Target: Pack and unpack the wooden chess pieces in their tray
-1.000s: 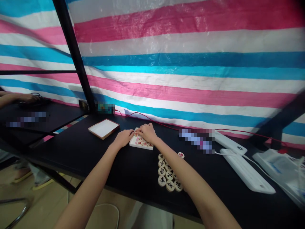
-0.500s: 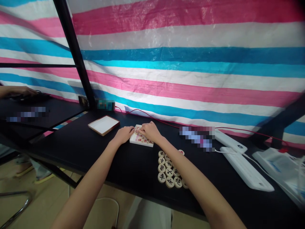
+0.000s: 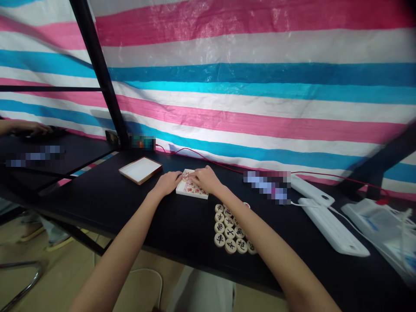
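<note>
A shallow white box [image 3: 191, 195] lies on the black table, holding Chinese chess pieces [image 3: 196, 190] with red characters. At its left edge, my left hand [image 3: 167, 183] grips the side with its fingers. My right hand [image 3: 206, 179] reaches over the box from the right, its bent fingers on a chess piece [image 3: 185, 177] in the upper left part; the fingertips are partly hidden. Nearer to me, several chess pieces [image 3: 230, 232] with black characters lie in close rows, partly covered by my right forearm. One red-marked piece [image 3: 247, 205] shows beyond the forearm.
An open box lid [image 3: 141, 170] lies to the left on the table [image 3: 123, 208]. White power strips [image 3: 334, 227] and a clear plastic bag [image 3: 380, 225] are on the right. A red cable [image 3: 201, 154] runs along the back. Another person's hand [image 3: 34, 128] rests at the far left table.
My right hand's fingers have shifted slightly, and more of the piece at the box's upper left shows. My left hand keeps its place at the box edge. The view has moved a little.
</note>
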Available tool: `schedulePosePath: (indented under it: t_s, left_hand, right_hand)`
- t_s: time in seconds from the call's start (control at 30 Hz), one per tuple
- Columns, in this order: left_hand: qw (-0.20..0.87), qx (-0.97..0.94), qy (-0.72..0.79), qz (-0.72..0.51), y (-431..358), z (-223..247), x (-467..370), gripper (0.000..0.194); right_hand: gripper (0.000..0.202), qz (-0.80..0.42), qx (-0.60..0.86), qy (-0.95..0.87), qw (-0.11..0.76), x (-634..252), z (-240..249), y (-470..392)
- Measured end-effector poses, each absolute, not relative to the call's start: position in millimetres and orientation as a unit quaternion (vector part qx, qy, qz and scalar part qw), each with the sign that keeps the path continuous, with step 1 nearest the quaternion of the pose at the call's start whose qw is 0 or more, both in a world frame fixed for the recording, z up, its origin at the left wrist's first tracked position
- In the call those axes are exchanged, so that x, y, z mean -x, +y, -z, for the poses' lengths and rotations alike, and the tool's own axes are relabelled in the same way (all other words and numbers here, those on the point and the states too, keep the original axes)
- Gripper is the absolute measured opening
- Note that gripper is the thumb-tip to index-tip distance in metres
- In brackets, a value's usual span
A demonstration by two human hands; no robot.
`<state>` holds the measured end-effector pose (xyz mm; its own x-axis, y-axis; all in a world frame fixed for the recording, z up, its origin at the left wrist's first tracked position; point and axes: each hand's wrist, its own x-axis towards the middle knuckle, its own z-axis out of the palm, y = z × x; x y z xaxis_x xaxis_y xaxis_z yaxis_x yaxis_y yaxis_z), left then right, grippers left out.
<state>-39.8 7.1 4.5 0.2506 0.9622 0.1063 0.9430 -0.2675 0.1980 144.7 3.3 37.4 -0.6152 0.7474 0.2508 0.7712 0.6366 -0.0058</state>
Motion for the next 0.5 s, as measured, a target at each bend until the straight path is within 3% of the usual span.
schedulePosePath:
  t_s: [0.13,0.33,0.5]
  left_hand:
    - [0.039,-0.793,0.599,-0.107,10,-1,41,0.045]
    - [0.031,-0.794,0.599,-0.105,11,1,40,0.046]
    - [0.028,-0.791,0.601,-0.106,11,1,40,0.046]
  right_hand:
    - [0.027,-0.032,0.435,-0.886,0.16,-175,-55,-4]
    - [0.024,-0.189,0.421,-0.887,0.017,-247,-68,-36]
    - [0.022,-0.159,0.429,-0.889,-0.004,-266,-58,-52]
